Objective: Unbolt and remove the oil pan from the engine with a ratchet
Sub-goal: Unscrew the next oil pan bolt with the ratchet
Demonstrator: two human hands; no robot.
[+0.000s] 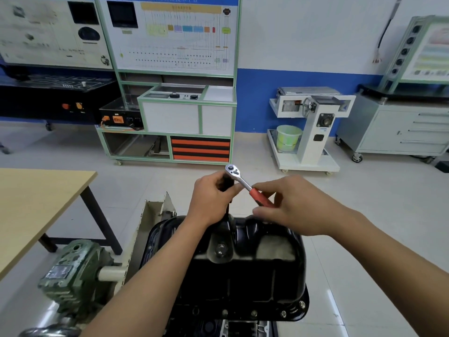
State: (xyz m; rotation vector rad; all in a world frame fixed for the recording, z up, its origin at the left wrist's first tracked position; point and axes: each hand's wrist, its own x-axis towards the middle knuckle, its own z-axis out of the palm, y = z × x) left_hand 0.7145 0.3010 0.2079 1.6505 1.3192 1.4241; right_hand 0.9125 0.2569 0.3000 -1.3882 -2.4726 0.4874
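Observation:
The black oil pan (247,271) sits bottom-up on the engine in front of me, with several bolts (283,313) along its near flange. Above its far edge I hold a ratchet (239,177) with a chrome head and a red handle. A black extension bar runs down from the head to the pan's far rim. My left hand (213,200) grips the top of that extension just under the ratchet head. My right hand (291,205) holds the red handle, fingers curled round it.
A green gearbox (73,271) of the engine stand is at lower left, beside a white stand plate (150,215). A wooden table (36,205) stands to the left. Training benches, a white cart with a green bucket (288,138) and a grey drawer cabinet line the far wall.

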